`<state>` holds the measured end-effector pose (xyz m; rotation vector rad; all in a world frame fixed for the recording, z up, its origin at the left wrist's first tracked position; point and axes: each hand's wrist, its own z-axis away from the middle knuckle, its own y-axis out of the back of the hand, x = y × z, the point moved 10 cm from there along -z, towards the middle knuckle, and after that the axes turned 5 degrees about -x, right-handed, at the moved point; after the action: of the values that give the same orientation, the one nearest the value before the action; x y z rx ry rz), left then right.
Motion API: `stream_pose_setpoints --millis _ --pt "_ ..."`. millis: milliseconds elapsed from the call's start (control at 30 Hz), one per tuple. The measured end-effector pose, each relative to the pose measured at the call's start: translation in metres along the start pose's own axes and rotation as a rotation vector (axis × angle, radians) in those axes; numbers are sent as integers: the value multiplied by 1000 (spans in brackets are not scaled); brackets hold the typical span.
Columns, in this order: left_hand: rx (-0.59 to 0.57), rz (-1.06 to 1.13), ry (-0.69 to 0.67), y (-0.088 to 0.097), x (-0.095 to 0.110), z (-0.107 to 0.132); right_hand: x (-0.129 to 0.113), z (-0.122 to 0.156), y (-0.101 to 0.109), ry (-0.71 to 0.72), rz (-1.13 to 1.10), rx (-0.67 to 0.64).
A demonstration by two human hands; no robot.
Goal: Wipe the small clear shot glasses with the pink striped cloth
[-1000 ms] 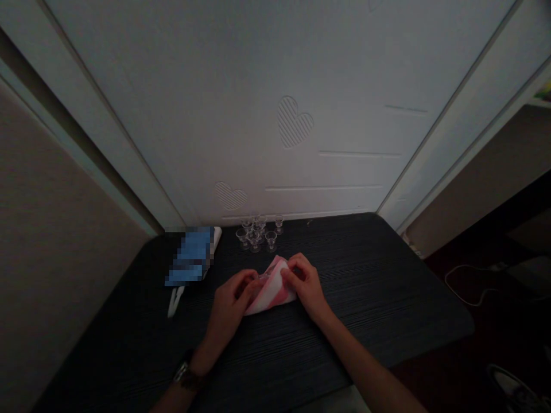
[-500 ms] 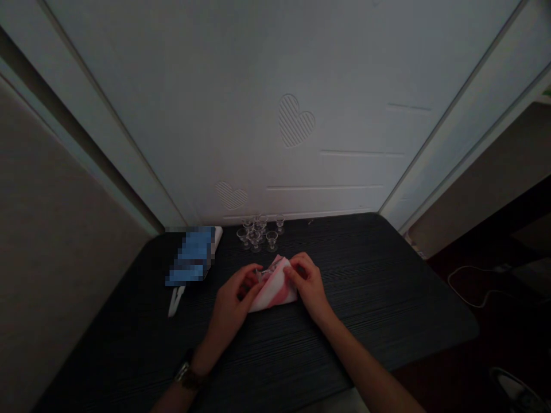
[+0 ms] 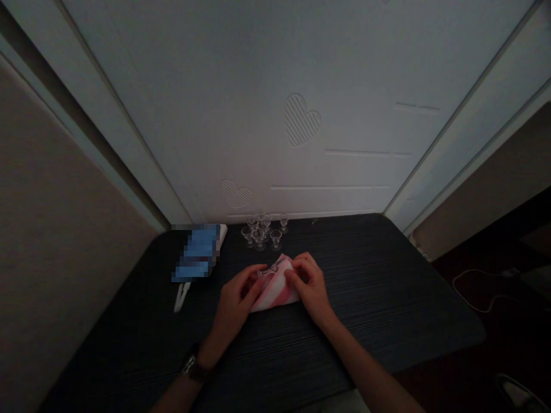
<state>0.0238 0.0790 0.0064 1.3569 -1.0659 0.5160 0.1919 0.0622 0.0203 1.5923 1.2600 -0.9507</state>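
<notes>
My left hand (image 3: 240, 292) is closed around a small clear stemmed glass (image 3: 263, 273), which lies tilted in a folded pink-and-white cloth (image 3: 280, 289). Part of this glass is hidden by the fingers and the cloth. On the cloth's right side, my right hand (image 3: 309, 281) pinches the fabric between thumb and fingers. Just beyond both hands, several small stemmed glasses (image 3: 259, 235) stand upright in a cluster on the dark table. Two more glasses, including one nearer glass (image 3: 276, 238), stand at the cluster's right.
A blurred-out blue and white object (image 3: 198, 252) lies at the table's left, with a white strip-like piece (image 3: 181, 296) below it. The dark wood-grain table (image 3: 387, 287) meets a white panel (image 3: 344, 115) with heart reliefs. A pale cable (image 3: 469, 299) runs beyond the right edge.
The view has shifted slightly, so the surroundings appear a little farther right. Both hands keep nearly the same grip on the glass and cloth.
</notes>
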Motion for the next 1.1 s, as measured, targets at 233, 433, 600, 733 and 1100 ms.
stream_pose_setpoints --millis 233,433,600,733,1100 --pt "-10 -43 -53 -4 10 -1 15 -4 6 -61 -30 48" --pt "-6 -6 -55 -2 9 -2 13 -5 8 -31 -89 39" --pt "-16 -4 -28 -2 11 0 13 -6 5 -17 -121 13" --pt "-4 33 4 1 8 2 9 -6 1 -18 -107 -12" --pt "-106 196 -45 -5 7 0 13 -6 -6 -29 -162 -78"
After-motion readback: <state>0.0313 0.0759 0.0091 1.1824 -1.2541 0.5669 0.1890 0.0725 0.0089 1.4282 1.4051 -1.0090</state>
